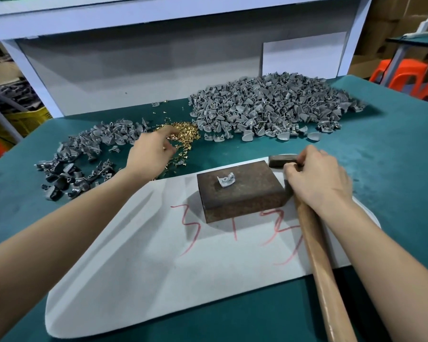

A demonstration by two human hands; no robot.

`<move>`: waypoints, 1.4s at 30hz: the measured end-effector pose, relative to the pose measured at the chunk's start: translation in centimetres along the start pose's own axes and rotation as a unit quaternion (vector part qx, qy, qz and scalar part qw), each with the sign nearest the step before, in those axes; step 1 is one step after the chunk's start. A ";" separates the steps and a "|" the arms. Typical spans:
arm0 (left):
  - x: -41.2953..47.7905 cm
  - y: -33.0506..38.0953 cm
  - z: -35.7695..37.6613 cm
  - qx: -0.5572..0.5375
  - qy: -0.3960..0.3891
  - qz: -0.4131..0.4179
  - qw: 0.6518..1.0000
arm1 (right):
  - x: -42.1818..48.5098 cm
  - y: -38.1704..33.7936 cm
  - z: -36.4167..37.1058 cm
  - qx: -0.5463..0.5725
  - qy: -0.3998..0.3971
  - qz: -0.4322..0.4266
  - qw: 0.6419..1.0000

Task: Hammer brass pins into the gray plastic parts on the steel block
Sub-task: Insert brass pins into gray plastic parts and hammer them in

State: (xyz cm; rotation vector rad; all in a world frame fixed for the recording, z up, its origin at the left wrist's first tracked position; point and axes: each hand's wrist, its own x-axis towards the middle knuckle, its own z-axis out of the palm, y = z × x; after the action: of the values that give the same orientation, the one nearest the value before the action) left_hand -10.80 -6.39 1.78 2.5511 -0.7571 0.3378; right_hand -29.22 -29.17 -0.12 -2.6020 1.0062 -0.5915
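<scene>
A rusty steel block (242, 191) sits on a white sheet (158, 267). One gray plastic part (225, 180) lies on top of the block. My right hand (316, 177) grips a hammer near its dark head (281, 161), just right of the block; the wooden handle (319, 262) runs back toward me. My left hand (151, 150) reaches over the pile of brass pins (185, 130) with its fingers curled down into the pile. Whether it pinches a pin is hidden by the fingers.
A large heap of gray parts (269, 107) lies at the back right of the green table (393, 149), and a smaller heap (84, 154) at the left. Red marks are written on the white sheet. Orange stools (410, 75) stand beyond the right edge.
</scene>
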 end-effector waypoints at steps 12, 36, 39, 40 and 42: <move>-5.2 10.9 -0.3 -0.504 -0.044 0.102 0.856 | -2.9 -3.7 -1.1 0.327 0.130 -0.309 0.883; -6.0 10.1 0.4 -0.541 -0.052 0.017 0.839 | -3.1 -3.6 -1.2 0.291 0.167 -0.354 0.873; -5.3 9.3 -0.6 -0.483 -0.046 0.052 0.873 | -2.9 -3.9 -1.3 0.308 0.149 -0.340 0.876; -5.2 8.8 -0.8 -0.454 -0.044 0.057 0.888 | -2.9 -3.9 -1.2 0.318 0.133 -0.328 0.880; -5.4 7.7 -0.5 -0.365 -0.041 0.078 0.927 | -2.9 -3.8 -1.0 0.327 0.083 -0.309 0.889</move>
State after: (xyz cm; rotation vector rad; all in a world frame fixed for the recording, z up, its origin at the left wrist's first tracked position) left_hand -19.60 -9.39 3.06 1.8118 -0.9108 -0.0161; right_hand -29.49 -24.54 1.48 -2.2125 -0.0607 -1.0876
